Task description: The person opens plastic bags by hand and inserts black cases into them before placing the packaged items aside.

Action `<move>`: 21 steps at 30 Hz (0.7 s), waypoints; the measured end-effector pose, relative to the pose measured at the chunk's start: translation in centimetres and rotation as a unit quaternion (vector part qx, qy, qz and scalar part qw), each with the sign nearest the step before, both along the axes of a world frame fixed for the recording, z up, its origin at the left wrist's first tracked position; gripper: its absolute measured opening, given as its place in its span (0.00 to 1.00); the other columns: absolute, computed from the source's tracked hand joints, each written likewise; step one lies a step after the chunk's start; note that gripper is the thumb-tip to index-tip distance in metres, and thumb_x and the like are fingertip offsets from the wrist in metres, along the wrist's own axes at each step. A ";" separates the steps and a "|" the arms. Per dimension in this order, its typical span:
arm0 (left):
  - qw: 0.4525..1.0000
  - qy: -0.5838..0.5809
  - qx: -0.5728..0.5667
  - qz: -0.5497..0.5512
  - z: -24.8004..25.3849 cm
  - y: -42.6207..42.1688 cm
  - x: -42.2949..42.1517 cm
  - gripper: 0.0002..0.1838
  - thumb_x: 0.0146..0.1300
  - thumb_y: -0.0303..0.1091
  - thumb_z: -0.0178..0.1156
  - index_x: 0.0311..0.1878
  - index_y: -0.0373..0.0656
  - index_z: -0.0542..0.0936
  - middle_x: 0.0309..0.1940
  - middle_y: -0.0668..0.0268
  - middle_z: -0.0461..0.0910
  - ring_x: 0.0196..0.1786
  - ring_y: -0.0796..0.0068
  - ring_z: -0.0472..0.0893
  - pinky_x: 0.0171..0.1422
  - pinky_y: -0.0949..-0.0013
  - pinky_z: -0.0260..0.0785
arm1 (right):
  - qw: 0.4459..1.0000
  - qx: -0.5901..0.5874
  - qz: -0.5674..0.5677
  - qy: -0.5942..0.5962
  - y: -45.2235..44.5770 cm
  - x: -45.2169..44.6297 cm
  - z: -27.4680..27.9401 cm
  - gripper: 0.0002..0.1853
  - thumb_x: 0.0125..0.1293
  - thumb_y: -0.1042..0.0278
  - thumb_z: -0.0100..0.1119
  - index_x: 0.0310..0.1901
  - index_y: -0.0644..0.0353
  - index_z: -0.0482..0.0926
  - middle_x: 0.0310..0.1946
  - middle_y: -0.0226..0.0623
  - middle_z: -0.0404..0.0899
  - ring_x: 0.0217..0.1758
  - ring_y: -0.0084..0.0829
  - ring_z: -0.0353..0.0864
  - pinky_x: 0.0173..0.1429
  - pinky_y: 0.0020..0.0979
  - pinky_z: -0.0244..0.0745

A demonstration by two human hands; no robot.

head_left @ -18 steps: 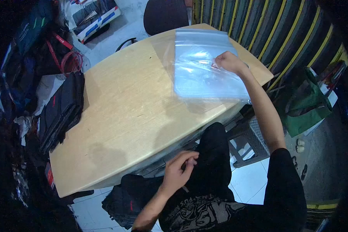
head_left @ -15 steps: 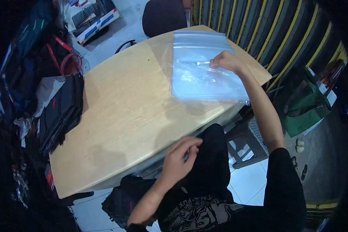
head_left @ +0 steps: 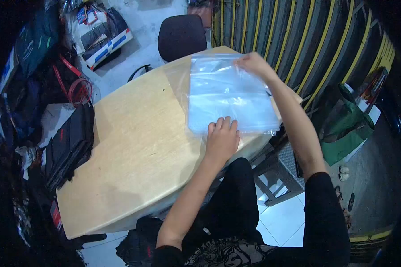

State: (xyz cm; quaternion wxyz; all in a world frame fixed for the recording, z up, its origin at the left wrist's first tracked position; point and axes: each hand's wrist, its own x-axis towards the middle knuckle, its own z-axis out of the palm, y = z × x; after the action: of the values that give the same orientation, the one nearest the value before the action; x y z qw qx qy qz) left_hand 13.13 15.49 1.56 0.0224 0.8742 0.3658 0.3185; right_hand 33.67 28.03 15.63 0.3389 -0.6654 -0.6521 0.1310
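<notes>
Clear plastic bags [head_left: 227, 102] lie stacked flat on the right part of the wooden table [head_left: 138, 147]. My right hand [head_left: 255, 65] is at the far right corner of the stack, its fingers closed in a pinch on the plastic. Near the front edge of the stack, my left hand [head_left: 223, 135] rests on the plastic with its fingers spread a little and slightly bent.
Folded black bags [head_left: 70, 144] lie at the table's left end. Beyond the table stand a dark chair [head_left: 182, 38] and a wrapped package [head_left: 104, 35]. A green bag [head_left: 347, 129] and a grey stool [head_left: 280, 171] are at the right.
My left hand has moved up from above my lap onto the front of the plastic stack. My right hand has shifted from the middle of the stack to its far edge. The view has tilted up slightly.
</notes>
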 end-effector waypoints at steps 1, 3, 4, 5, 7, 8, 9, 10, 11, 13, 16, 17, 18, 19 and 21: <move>1.000 0.004 0.006 -0.001 -0.1 0.0 -0.1 0.18 0.61 0.35 0.57 0.53 0.41 0.77 0.55 0.55 0.75 0.59 0.59 0.72 0.62 0.53 0.60 | 0.999 0.034 -0.020 0.008 0.7 0.5 1.1 0.18 0.59 0.53 0.66 0.32 0.63 0.85 0.28 0.41 0.84 0.32 0.33 0.82 0.42 0.34 0.75; 1.000 0.008 0.015 0.004 -0.2 0.1 -0.1 0.18 0.61 0.36 0.57 0.53 0.41 0.77 0.55 0.55 0.75 0.59 0.59 0.72 0.61 0.54 0.60 | 0.993 0.099 -0.054 0.020 2.2 1.3 3.3 0.17 0.59 0.54 0.66 0.35 0.63 0.86 0.32 0.44 0.85 0.36 0.36 0.84 0.45 0.36 0.76; 1.000 0.012 0.017 0.009 -0.3 0.1 0.0 0.17 0.61 0.35 0.56 0.53 0.40 0.77 0.54 0.55 0.75 0.59 0.59 0.72 0.60 0.54 0.60 | 0.988 0.143 -0.058 0.010 3.1 2.1 4.8 0.17 0.59 0.54 0.66 0.37 0.62 0.86 0.34 0.44 0.86 0.38 0.36 0.84 0.47 0.36 0.77; 1.000 0.006 0.020 0.012 -0.4 0.1 0.0 0.18 0.61 0.35 0.56 0.53 0.40 0.77 0.54 0.54 0.75 0.59 0.59 0.72 0.60 0.54 0.60 | 0.981 0.186 -0.062 0.002 3.9 3.0 6.3 0.17 0.59 0.55 0.67 0.39 0.62 0.86 0.36 0.44 0.86 0.40 0.37 0.85 0.48 0.36 0.77; 1.000 -0.004 0.026 0.016 -0.2 0.1 0.0 0.18 0.60 0.34 0.56 0.52 0.39 0.77 0.55 0.54 0.75 0.59 0.59 0.72 0.61 0.54 0.60 | 0.968 0.242 -0.070 -0.007 5.3 4.6 9.5 0.17 0.62 0.56 0.65 0.43 0.63 0.85 0.37 0.38 0.85 0.40 0.31 0.82 0.47 0.32 0.74; 1.000 -0.007 0.005 0.003 0.0 -0.1 -0.1 0.18 0.60 0.34 0.56 0.52 0.38 0.77 0.54 0.52 0.76 0.59 0.57 0.72 0.61 0.53 0.60 | 0.960 0.269 -0.074 -0.010 5.8 5.2 10.7 0.18 0.63 0.56 0.64 0.44 0.64 0.84 0.37 0.36 0.85 0.40 0.28 0.81 0.47 0.30 0.73; 1.000 -0.011 0.013 0.005 -0.1 -0.2 -0.2 0.18 0.60 0.34 0.56 0.53 0.37 0.77 0.54 0.52 0.76 0.59 0.57 0.72 0.61 0.53 0.60 | 0.959 0.271 -0.083 -0.002 5.3 5.1 12.3 0.19 0.64 0.54 0.64 0.45 0.64 0.84 0.36 0.34 0.84 0.40 0.24 0.79 0.46 0.29 0.72; 1.000 -0.015 0.024 0.007 -0.3 -0.1 -0.1 0.18 0.60 0.34 0.56 0.53 0.37 0.77 0.54 0.52 0.76 0.59 0.56 0.72 0.61 0.53 0.60 | 0.957 0.287 -0.045 0.009 4.9 5.3 13.4 0.20 0.65 0.53 0.63 0.45 0.64 0.84 0.36 0.33 0.83 0.39 0.23 0.78 0.45 0.28 0.71; 0.999 -0.019 0.033 0.008 -0.4 -0.1 -0.2 0.19 0.59 0.33 0.56 0.53 0.37 0.77 0.54 0.51 0.76 0.59 0.56 0.72 0.61 0.53 0.60 | 0.953 0.302 -0.009 0.019 4.5 5.4 14.5 0.20 0.67 0.52 0.61 0.45 0.64 0.84 0.36 0.31 0.83 0.39 0.22 0.77 0.44 0.28 0.71; 0.999 -0.023 0.028 -0.002 -0.2 -0.3 -0.5 0.19 0.59 0.33 0.56 0.53 0.37 0.77 0.54 0.50 0.76 0.60 0.55 0.72 0.61 0.52 0.60 | 0.953 0.301 0.002 -0.024 0.8 3.7 17.2 0.21 0.68 0.50 0.59 0.47 0.63 0.83 0.36 0.30 0.82 0.39 0.22 0.77 0.45 0.27 0.71; 1.000 -0.005 -0.007 -0.006 0.4 -0.3 -0.6 0.20 0.60 0.34 0.57 0.55 0.37 0.77 0.55 0.50 0.75 0.61 0.55 0.72 0.62 0.52 0.59 | 0.943 0.322 0.085 -0.026 0.5 6.4 20.9 0.23 0.69 0.48 0.57 0.50 0.62 0.81 0.37 0.28 0.81 0.39 0.22 0.77 0.45 0.26 0.71; 1.000 0.000 -0.015 -0.003 0.6 -0.3 -0.6 0.19 0.60 0.35 0.56 0.54 0.37 0.77 0.55 0.50 0.75 0.61 0.55 0.72 0.62 0.52 0.59 | 0.936 0.331 0.122 -0.015 0.7 7.6 22.1 0.24 0.70 0.47 0.56 0.51 0.62 0.81 0.37 0.28 0.81 0.39 0.22 0.77 0.46 0.26 0.71; 1.000 0.007 -0.024 -0.001 0.6 -0.3 -0.6 0.19 0.61 0.35 0.56 0.54 0.37 0.77 0.56 0.50 0.75 0.62 0.55 0.71 0.63 0.51 0.59 | 0.924 0.351 0.149 -0.036 -1.6 6.2 23.1 0.24 0.70 0.48 0.55 0.53 0.63 0.79 0.38 0.27 0.80 0.38 0.21 0.76 0.45 0.26 0.71; 0.999 0.013 -0.033 0.001 0.5 -0.3 -0.6 0.18 0.62 0.35 0.56 0.53 0.37 0.77 0.56 0.51 0.75 0.62 0.55 0.71 0.63 0.51 0.58 | 0.905 0.391 0.143 -0.092 -2.3 7.2 24.5 0.23 0.71 0.51 0.56 0.55 0.63 0.78 0.39 0.27 0.79 0.36 0.17 0.75 0.41 0.22 0.72; 0.996 -0.078 -0.033 -0.002 -0.2 0.2 -0.4 0.18 0.62 0.35 0.57 0.53 0.37 0.77 0.56 0.52 0.75 0.60 0.54 0.73 0.62 0.53 0.63 | 0.957 0.287 -0.030 -0.023 -11.1 -0.6 26.8 0.19 0.73 0.52 0.51 0.36 0.61 0.79 0.28 0.32 0.78 0.31 0.26 0.76 0.41 0.30 0.72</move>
State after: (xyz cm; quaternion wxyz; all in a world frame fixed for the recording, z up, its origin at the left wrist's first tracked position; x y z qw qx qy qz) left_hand 12.78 15.71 1.37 0.0800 0.8463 0.3717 0.3732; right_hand 33.10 16.92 42.47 0.5043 -0.5621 -0.6498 -0.0865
